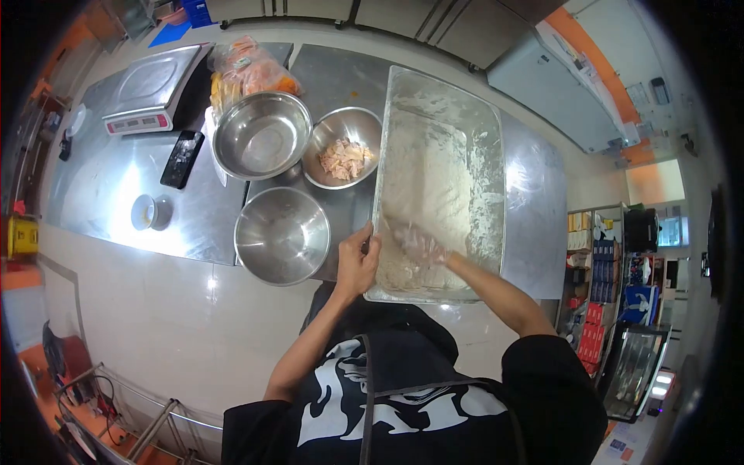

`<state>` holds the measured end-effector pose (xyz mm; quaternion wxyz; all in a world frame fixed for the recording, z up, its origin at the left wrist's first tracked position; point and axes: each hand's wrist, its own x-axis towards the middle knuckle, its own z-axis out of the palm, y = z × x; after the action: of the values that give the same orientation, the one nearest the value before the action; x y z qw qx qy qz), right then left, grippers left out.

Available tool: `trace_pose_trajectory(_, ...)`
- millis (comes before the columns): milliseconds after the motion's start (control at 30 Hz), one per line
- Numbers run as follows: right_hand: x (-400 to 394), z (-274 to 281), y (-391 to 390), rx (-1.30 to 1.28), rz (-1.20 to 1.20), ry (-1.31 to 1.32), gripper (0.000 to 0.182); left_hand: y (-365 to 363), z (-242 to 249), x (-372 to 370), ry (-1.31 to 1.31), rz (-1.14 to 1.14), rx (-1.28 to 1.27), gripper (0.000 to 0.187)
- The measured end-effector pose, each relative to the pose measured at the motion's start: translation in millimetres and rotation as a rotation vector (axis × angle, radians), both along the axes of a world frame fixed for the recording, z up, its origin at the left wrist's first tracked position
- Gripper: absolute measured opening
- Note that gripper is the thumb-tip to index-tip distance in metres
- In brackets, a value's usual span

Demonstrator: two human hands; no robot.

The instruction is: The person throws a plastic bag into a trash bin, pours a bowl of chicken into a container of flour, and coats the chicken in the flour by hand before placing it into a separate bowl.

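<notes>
Steel worktop (108, 194), left to right: digital scale (151, 89) at the far corner, dark phone (182, 159) lying flat beside it, small cup (147, 211) nearer the edge. Three steel bowls are clustered within arm's reach; two look empty (262, 136) (282, 235), the third holds pale raw meat pieces (345, 159). Left hand (355, 263) has fingers curled over the near-left rim of the floured tray (480, 132), apparently steadying it. Right hand (418, 244), gloved, is down in the flour (434, 178); motion blur, so finger spread cannot be told.
</notes>
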<state>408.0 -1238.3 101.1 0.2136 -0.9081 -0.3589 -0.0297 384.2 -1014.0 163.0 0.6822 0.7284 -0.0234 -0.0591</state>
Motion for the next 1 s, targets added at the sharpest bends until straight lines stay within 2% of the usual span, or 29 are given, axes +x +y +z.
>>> trace_pose_trajectory(33, -10.6, 61.3, 27.4, -0.037, -0.302, 0.512, 0.038, -0.1, -3.2, 0.0, 0.003, 0.013, -0.008, 0.026)
trace_pose_trajectory(67, -17.8, 92.3, 41.4, -0.079, -0.611, 1.02, 0.036, 0.1, -7.3, 0.5, -0.034, -0.001, -0.016, 0.026)
trace_pose_trajectory(100, -22.9, 84.7, 32.3, -0.092, -0.603, 1.019, 0.036, 0.1, -9.5, 1.6, -0.072, -0.016, -0.023, 0.027)
trace_pose_trajectory(167, -30.9, 41.1, -17.9, 0.189, -0.396, 0.533, 0.036, -0.5, -8.4, 2.6, -0.069, 0.001, -0.044, 0.027)
trace_pose_trajectory(267, -30.7, -93.5, -136.5, 0.387, -0.613, 0.915, 0.038, -0.8, -7.9, -0.8, -0.067, 0.017, -0.055, 0.027)
trace_pose_trajectory(367, -12.4, 28.9, -41.1, -0.274, -0.661, 1.123, 0.042, 3.7, 0.1, 5.1, -0.036, -0.029, -0.015, 0.029)
trace_pose_trajectory(433, -45.2, -100.1, -111.4, 0.319, -0.369, 1.369, 0.042, 4.7, 0.4, 0.7, 0.019, -0.091, 0.022, 0.037)
trace_pose_trajectory(467, -30.4, -26.9, -43.1, 0.254, -0.534, 1.394, 0.042, 1.3, -4.1, 0.9, -0.05, -0.034, 0.005, 0.03)
trace_pose_trajectory(500, -24.6, -16.2, -19.0, 0.376, -0.562, 1.443, 0.041, -1.6, -7.1, 0.9, -0.119, 0.022, -0.016, 0.026)
trace_pose_trajectory(700, -27.0, -58.1, 2.9, 1.411, -0.597, 1.689, 0.042, -4.4, -7.8, 0.0, -0.095, 0.021, -0.079, 0.026)
trace_pose_trajectory(733, -22.5, -54.1, 0.0, 1.403, -0.593, 1.687, 0.042, -4.6, -5.0, -0.4, -0.099, 0.027, -0.082, 0.026)
trace_pose_trajectory(800, -11.1, -42.5, -2.5, 0.708, -0.521, 1.308, 0.057, -1.8, 0.1, -2.9, -0.055, -0.005, -0.027, 0.027)
trace_pose_trajectory(833, -6.2, -24.9, -2.3, 0.706, -0.517, 1.311, 0.057, -2.3, -2.9, -3.6, -0.053, -0.001, -0.026, 0.027)
trace_pose_trajectory(900, 6.2, 14.8, -6.5, 0.805, -0.544, 1.12, 0.065, -4.4, -11.7, -3.8, -0.108, 0.024, -0.051, 0.027)
trace_pose_trajectory(1000, 21.0, 17.1, -33.0, 0.931, -0.448, 1.106, 0.06, -3.2, -5.8, -3.2, -0.097, 0.012, -0.031, 0.027)
